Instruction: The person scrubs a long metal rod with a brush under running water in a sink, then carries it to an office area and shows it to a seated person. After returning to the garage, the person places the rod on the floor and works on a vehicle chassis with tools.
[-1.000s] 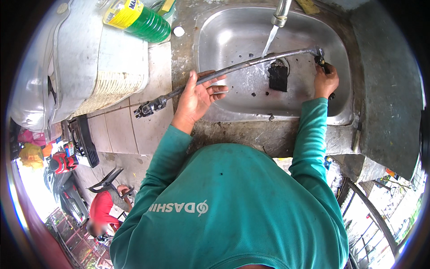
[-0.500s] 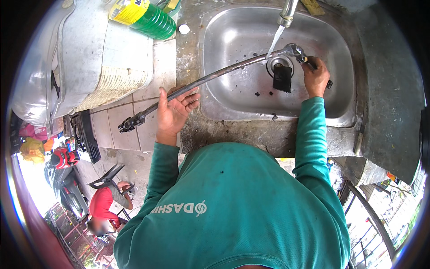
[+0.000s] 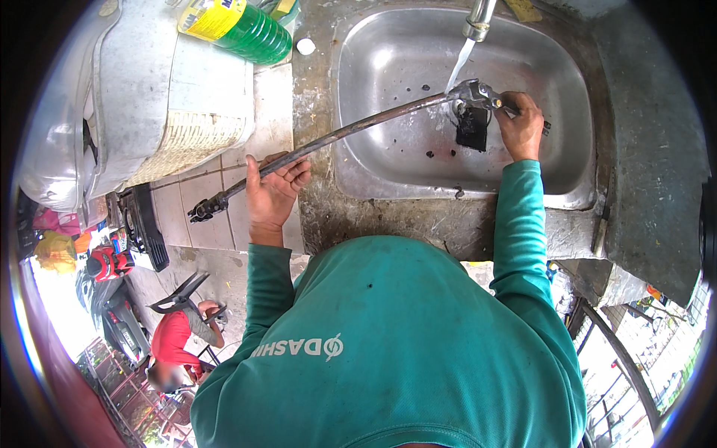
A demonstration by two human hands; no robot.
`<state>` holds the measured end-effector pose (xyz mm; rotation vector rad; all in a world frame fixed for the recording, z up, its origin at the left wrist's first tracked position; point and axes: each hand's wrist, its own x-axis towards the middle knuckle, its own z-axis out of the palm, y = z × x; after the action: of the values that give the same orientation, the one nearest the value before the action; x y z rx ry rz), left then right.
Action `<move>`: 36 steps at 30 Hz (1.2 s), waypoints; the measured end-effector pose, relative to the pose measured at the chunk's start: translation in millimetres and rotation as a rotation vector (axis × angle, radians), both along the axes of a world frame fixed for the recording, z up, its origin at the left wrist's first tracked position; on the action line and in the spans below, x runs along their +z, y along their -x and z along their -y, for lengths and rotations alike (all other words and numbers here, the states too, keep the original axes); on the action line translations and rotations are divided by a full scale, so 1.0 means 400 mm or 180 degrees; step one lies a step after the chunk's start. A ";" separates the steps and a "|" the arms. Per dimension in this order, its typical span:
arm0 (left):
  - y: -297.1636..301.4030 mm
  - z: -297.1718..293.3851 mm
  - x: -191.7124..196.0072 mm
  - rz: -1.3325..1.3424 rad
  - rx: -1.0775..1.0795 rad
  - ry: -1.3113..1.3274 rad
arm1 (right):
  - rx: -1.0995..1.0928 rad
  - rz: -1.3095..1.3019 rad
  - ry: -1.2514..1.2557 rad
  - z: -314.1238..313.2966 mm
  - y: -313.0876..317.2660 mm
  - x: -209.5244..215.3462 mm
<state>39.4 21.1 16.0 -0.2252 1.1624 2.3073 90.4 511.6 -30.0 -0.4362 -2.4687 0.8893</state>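
Note:
A long, dirty metal shaft (image 3: 373, 119) with a universal joint at each end slants across the stainless sink (image 3: 355, 168). My left hand (image 3: 270, 198) is palm up beyond the sink's left edge, its thumb and fingers around the shaft near the lower joint. Over the basin, my right hand (image 3: 520, 127) grips the dark end piece past the upper joint, its fingertips partly hidden. Water (image 3: 460, 66) from the faucet (image 3: 478, 22) runs onto the shaft beside that joint. Below it, a flat black piece (image 3: 470, 134) lies at the drain.
Dark crumbs of dirt are scattered in the basin. A green bottle (image 3: 254, 36) with a yellow label and a white cap (image 3: 305, 46) are at the upper left, by a large pale container (image 3: 142, 82). Behind at lower left, a person in red (image 3: 175, 340) bends over something.
The shaft has shifted left and slightly down with my left hand. The water now meets it close to the upper joint instead of farther along the rod. My right hand has barely moved.

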 end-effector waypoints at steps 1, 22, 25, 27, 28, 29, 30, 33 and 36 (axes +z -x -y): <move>0.001 0.001 -0.001 -0.0003 0.0013 -0.0004 | 0.0007 0.0015 -0.0017 0.001 0.000 -0.001; 0.051 0.111 -0.016 0.0108 0.0832 0.0085 | 0.0541 0.0117 -0.0296 0.079 0.008 0.012; 0.055 0.127 -0.020 0.0185 0.1022 0.0055 | 0.0597 0.0038 -0.0254 0.100 0.013 0.011; 0.059 0.143 -0.020 0.0169 0.1091 0.0039 | 0.0657 0.0047 -0.0298 0.115 0.018 0.018; 0.061 0.153 -0.019 0.0132 0.1090 0.0028 | 0.0687 0.0053 -0.0319 0.121 0.020 0.022; 0.064 0.160 -0.020 0.0096 0.1089 0.0017 | 0.0731 0.0036 -0.0352 0.124 0.021 0.025; 0.065 0.162 -0.020 0.0085 0.1121 0.0052 | 0.0781 0.0015 -0.0384 0.128 0.023 0.028; 0.066 0.157 -0.015 0.0038 0.1183 0.0169 | 0.0835 0.0001 -0.0543 0.126 0.028 0.020; 0.060 0.141 -0.009 -0.0046 0.1112 0.0312 | 0.0808 0.0105 -0.0675 0.113 0.026 0.023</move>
<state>15.6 -35.2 12.3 -0.4826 1.3328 2.5534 80.2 466.3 -20.7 -0.0656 -2.6531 0.7074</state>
